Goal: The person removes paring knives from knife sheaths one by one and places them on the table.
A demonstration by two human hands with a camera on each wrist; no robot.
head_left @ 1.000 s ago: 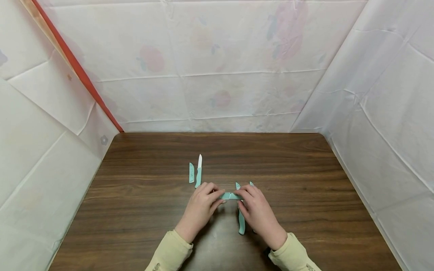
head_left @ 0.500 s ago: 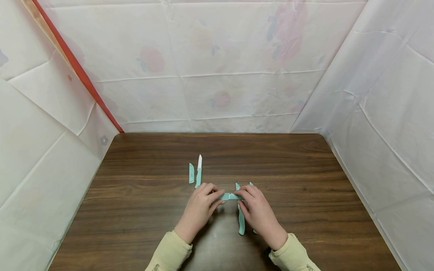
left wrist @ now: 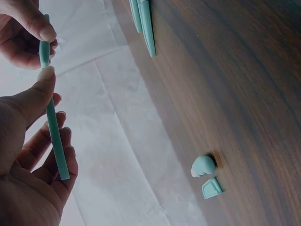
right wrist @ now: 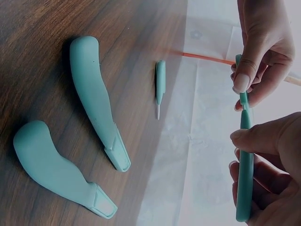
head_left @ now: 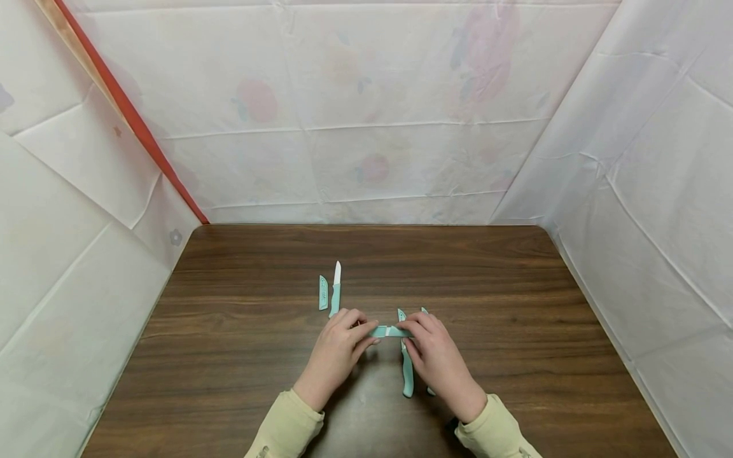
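Above the table, my left hand (head_left: pixel 339 343) pinches a mint-green blade sheath (left wrist: pixel 58 146). Opposite it, my right hand (head_left: pixel 438 353) grips the mint handle of a small paring knife (right wrist: pixel 245 183) with thumb and fingers. Knife and sheath line up end to end, level across the head view. A sliver of white blade (head_left: pixel 389 331) shows between them; the rest of the blade is hidden inside the sheath. Beyond my left hand lie a bare paring knife (head_left: pixel 336 296) with a white blade and, to its left, a loose sheath (head_left: pixel 323 292).
Two sheathed knives lie beneath and beside my right hand; one handle (head_left: pixel 408 378) shows, while the other knife (right wrist: pixel 51 165) is mostly covered in the head view. The brown wooden table (head_left: pixel 229 356) is bordered by pale printed sheets (head_left: pixel 366 114) at back and sides.
The sheath and knife handle have drawn slightly apart, with a little more white blade showing between them. Both hands have otherwise barely moved.
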